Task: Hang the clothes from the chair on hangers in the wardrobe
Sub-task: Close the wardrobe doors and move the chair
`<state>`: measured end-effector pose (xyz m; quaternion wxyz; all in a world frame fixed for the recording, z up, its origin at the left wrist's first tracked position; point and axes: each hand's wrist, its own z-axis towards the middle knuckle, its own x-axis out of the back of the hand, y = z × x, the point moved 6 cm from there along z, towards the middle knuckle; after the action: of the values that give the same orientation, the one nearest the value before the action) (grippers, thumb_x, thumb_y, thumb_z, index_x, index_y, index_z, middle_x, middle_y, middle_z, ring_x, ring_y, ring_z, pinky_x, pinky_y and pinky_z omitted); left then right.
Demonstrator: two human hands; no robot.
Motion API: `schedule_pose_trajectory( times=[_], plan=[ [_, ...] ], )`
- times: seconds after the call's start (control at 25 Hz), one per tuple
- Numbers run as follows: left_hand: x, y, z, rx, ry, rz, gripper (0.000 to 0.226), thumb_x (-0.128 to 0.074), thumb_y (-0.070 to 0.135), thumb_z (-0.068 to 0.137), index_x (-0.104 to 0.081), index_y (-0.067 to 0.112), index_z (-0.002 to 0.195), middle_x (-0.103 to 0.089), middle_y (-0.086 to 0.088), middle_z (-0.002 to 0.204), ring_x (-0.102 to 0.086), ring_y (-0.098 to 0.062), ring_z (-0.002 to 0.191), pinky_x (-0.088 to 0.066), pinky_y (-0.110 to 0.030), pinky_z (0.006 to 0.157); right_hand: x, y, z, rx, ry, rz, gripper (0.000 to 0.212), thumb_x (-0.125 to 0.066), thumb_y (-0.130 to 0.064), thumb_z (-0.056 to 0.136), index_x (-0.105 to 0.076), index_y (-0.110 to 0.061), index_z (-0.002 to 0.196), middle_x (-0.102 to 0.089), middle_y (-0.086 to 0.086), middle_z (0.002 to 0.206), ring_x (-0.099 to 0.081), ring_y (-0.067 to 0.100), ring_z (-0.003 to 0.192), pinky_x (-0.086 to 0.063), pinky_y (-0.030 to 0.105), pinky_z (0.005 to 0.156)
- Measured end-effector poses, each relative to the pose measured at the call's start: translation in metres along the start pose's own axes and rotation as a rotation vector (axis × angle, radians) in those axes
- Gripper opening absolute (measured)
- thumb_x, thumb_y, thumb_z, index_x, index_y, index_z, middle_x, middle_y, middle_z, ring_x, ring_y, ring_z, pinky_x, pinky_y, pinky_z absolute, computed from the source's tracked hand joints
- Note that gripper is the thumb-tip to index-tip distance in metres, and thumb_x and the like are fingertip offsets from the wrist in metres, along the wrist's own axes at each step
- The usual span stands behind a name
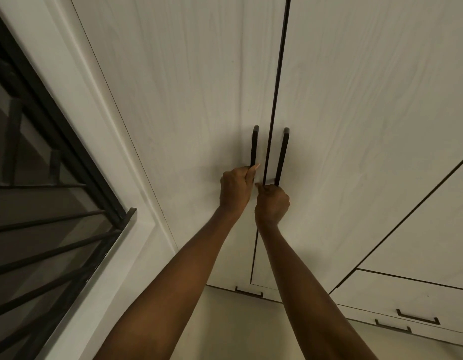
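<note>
You face the white wardrobe (pixel 188 81), both of its doors closed along the dark middle seam. Your left hand (pixel 235 188) curls its grip around the lower end of the left black handle (pixel 254 149); your right hand (pixel 273 203) wraps its grip around the bottom of the right black handle (pixel 282 157). The two hands sit just beside each other. Below the doors, drawers (pixel 407 294) carry small dark pulls. To your left, a window with black bars (pixel 51 229) sits in a white frame. No writing is readable.
</note>
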<state>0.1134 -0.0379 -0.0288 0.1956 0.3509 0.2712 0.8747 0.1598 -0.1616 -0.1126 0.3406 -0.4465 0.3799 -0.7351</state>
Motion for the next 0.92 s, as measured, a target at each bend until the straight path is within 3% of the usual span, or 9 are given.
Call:
schedule_pose_trajectory(
  times=[0.2,0.4,0.72,0.8,0.92],
  plan=[
    [-0.007,-0.006,0.003,0.014,-0.01,-0.006,0.035,-0.059,0.032,0.102,-0.075,0.007,0.083,-0.069,-0.004,0.062,-0.065,-0.014,0.054,-0.058,-0.026,0.055,-0.007,-0.002,-0.004,0.087,0.019,-0.137,0.029,-0.069,-0.028,0.098,-0.074,-0.009,0.076,-0.071,0.005,0.069,-0.063,0.017,0.056,-0.048,0.024,0.055],
    [-0.009,-0.009,0.004,0.011,-0.023,-0.01,0.037,-0.058,0.034,0.102,-0.075,0.008,0.083,-0.069,-0.004,0.064,-0.067,-0.015,0.056,-0.06,-0.031,0.056,-0.01,-0.006,-0.01,0.141,0.032,-0.101,0.017,-0.065,-0.018,0.1,-0.073,-0.007,0.091,-0.074,0.01,0.08,-0.07,0.025,0.066,-0.059,0.034,0.061],
    [-0.005,-0.009,0.002,0.101,-0.099,-0.077,0.036,-0.064,0.037,0.099,-0.077,0.007,0.084,-0.074,-0.004,0.074,-0.07,-0.015,0.067,-0.061,-0.036,0.068,0.001,-0.014,-0.015,0.194,-0.099,-0.278,0.016,-0.06,-0.014,0.101,-0.07,-0.005,0.093,-0.07,0.011,0.077,-0.067,0.026,0.063,-0.055,0.035,0.056],
    [-0.004,-0.013,-0.005,0.127,-0.164,-0.089,0.029,-0.071,0.036,0.094,-0.075,0.007,0.094,-0.075,-0.005,0.085,-0.07,-0.016,0.075,-0.061,-0.035,0.074,0.011,-0.011,-0.017,0.204,-0.111,-0.35,0.016,-0.061,-0.013,0.099,-0.069,-0.007,0.086,-0.069,0.009,0.077,-0.064,0.024,0.061,-0.052,0.032,0.053],
    [0.004,-0.022,-0.032,0.161,-0.208,-0.009,0.039,-0.077,0.031,0.09,-0.067,0.009,0.121,-0.072,-0.006,0.109,-0.069,-0.02,0.093,-0.06,-0.033,0.082,0.036,-0.006,-0.023,0.247,-0.105,-0.406,0.017,-0.061,-0.012,0.094,-0.066,-0.01,0.078,-0.062,0.005,0.075,-0.059,0.023,0.061,-0.05,0.032,0.051]
  ],
)
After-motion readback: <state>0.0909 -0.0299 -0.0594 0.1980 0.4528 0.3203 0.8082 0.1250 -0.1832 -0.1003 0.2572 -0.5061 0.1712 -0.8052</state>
